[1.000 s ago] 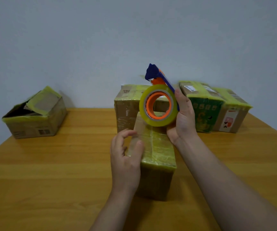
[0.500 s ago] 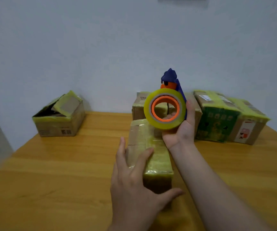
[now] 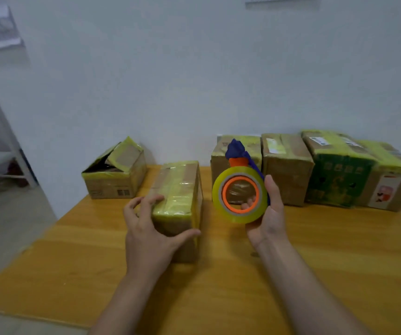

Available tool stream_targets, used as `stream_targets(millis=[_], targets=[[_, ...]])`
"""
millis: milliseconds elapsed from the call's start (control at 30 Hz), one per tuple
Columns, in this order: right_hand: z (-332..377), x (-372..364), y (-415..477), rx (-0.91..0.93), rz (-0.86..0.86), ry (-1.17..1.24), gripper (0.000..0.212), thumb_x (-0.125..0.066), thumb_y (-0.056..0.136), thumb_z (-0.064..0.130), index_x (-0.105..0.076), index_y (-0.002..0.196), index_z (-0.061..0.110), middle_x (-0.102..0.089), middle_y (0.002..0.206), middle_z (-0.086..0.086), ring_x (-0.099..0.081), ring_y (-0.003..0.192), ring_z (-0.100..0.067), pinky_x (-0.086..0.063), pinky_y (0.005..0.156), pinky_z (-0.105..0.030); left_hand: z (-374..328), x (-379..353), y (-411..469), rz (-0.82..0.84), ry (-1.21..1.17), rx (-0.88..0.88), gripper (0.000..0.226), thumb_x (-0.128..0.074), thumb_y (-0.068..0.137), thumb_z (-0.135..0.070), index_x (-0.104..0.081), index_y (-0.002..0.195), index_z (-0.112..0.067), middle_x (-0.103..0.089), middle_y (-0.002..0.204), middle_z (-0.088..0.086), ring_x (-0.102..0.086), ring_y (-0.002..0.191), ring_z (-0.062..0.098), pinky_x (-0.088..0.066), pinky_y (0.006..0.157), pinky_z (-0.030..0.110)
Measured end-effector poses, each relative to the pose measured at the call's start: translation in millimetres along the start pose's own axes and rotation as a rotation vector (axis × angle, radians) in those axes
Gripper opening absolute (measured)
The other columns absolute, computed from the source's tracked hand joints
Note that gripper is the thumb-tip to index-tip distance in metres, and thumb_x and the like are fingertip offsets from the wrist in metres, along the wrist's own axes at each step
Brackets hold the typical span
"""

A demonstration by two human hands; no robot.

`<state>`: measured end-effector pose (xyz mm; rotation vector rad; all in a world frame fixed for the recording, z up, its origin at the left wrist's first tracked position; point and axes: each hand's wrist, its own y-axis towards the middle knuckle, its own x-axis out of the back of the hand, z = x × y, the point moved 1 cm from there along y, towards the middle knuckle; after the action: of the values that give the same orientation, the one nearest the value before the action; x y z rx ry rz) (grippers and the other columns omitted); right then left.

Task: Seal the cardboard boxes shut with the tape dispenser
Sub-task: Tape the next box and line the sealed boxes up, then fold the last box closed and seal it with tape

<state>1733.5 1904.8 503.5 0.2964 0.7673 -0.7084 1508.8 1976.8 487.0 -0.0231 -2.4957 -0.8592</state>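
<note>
A small cardboard box (image 3: pixel 179 189), its top covered in yellowish tape, sits on the wooden table (image 3: pixel 327 250) in front of me. My left hand (image 3: pixel 146 235) grips its near left corner, thumb on the front face and fingers curled over the top edge. To the box's right, my right hand (image 3: pixel 270 213) holds the tape dispenser (image 3: pixel 239 193) upright: a yellow roll on an orange hub with a blue handle. An open box (image 3: pixel 115 175) with raised flaps stands at the back left.
A row of several taped boxes (image 3: pixel 289 170) lines the wall at the back right, one of them green (image 3: pixel 339 180). The table's left edge drops to a grey floor. A white shelf frame (image 3: pixel 3 151) stands at far left.
The view has swung left. My left hand has slid the taped box leftward, away from the dispenser, which my right hand still holds up beside it.
</note>
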Motion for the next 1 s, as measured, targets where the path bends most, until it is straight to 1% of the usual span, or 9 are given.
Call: stream_targets(millis=[133,267,467,600,667,767,867,933,1000], targets=[[-13.6,18.4,4.5,-0.028,-0.101,0.027,0.088,-0.083,0.067,0.053,-0.062,0.140,0.009,-0.076,0.101,-0.007,-0.075,0.081,-0.016,-0.060,0.061,-0.031,19.0,-25.2,31.3,0.126,-0.054,-0.028,0.097,-0.086,0.049,-0.073,-0.040,0.133,-0.054,-0.032,0.136,-0.015,-0.046,0.116,0.010,-0.049,0.090,0.030],[-21.3,34.0,15.4,-0.078,-0.140,0.017,0.092,-0.085,0.063,0.055,-0.060,0.141,0.012,-0.074,0.106,-0.006,-0.075,0.084,-0.015,-0.060,0.063,-0.033,34.9,-49.4,71.0,0.254,-0.007,-0.082,0.095,-0.095,0.067,-0.044,-0.032,0.137,-0.058,-0.037,0.134,-0.014,-0.046,0.119,0.009,-0.045,0.091,0.032],[-35.8,51.8,27.8,-0.125,-0.194,0.026,0.101,-0.088,0.053,0.057,-0.060,0.142,0.016,-0.074,0.104,-0.003,-0.074,0.079,-0.011,-0.059,0.063,-0.031,49.3,-90.5,120.7,0.278,-0.039,-0.083,0.097,-0.097,0.069,-0.023,-0.036,0.138,-0.052,-0.039,0.136,-0.015,-0.045,0.128,0.012,-0.047,0.103,0.038],[-41.3,57.1,33.9,-0.156,-0.173,-0.025,0.093,-0.087,0.057,0.057,-0.063,0.137,0.016,-0.076,0.120,-0.010,-0.076,0.101,-0.021,-0.060,0.078,-0.039,53.5,-115.9,149.0,0.311,-0.092,-0.063,0.107,-0.097,0.069,-0.013,-0.032,0.149,-0.043,-0.043,0.151,0.000,-0.045,0.138,0.017,-0.045,0.112,0.038],[-43.1,58.5,36.0,-0.154,-0.177,-0.047,0.088,-0.086,0.060,0.055,-0.063,0.136,0.016,-0.073,0.126,-0.012,-0.072,0.112,-0.028,-0.059,0.085,-0.042,53.9,-123.9,157.1,0.336,-0.126,-0.038,0.121,-0.096,0.071,-0.014,-0.018,0.159,-0.042,-0.034,0.162,-0.002,-0.034,0.145,0.011,-0.039,0.117,0.038],[-43.1,59.0,38.8,-0.156,-0.165,-0.075,0.082,-0.084,0.064,0.053,-0.064,0.135,0.016,-0.074,0.124,-0.011,-0.073,0.110,-0.026,-0.058,0.085,-0.041,61.1,-122.8,155.6,0.346,-0.162,-0.001,0.128,-0.094,0.074,-0.026,-0.004,0.159,-0.054,-0.027,0.168,-0.007,-0.030,0.147,0.008,-0.038,0.117,0.037],[-43.2,59.0,37.2,-0.139,-0.125,-0.109,0.083,-0.084,0.063,0.053,-0.064,0.135,0.018,-0.075,0.122,-0.009,-0.075,0.101,-0.019,-0.057,0.081,-0.038,73.0,-103.8,144.8,0.132,-0.177,-0.075,0.088,-0.086,0.083,-0.044,-0.030,0.152,-0.050,-0.048,0.152,0.001,-0.050,0.131,0.009,-0.049,0.102,0.029],[-44.6,56.5,33.6,-0.102,-0.083,-0.147,0.084,-0.084,0.063,0.052,-0.061,0.136,0.018,-0.077,0.117,-0.006,-0.076,0.094,-0.015,-0.057,0.077,-0.036,85.0,-84.2,143.2,-0.172,-0.147,-0.042,0.052,-0.075,0.089,-0.043,-0.052,0.134,-0.030,-0.057,0.126,0.005,-0.057,0.110,0.017,-0.053,0.093,0.040],[-48.9,53.3,30.9,-0.089,-0.050,-0.184,0.082,-0.083,0.063,0.052,-0.060,0.136,0.021,-0.078,0.112,-0.001,-0.077,0.090,-0.012,-0.058,0.072,-0.033,97.3,-65.7,147.9,-0.391,-0.060,0.124,0.038,-0.070,0.087,-0.038,-0.058,0.120,-0.024,-0.052,0.120,0.006,-0.053,0.108,0.025,-0.049,0.097,0.049]])
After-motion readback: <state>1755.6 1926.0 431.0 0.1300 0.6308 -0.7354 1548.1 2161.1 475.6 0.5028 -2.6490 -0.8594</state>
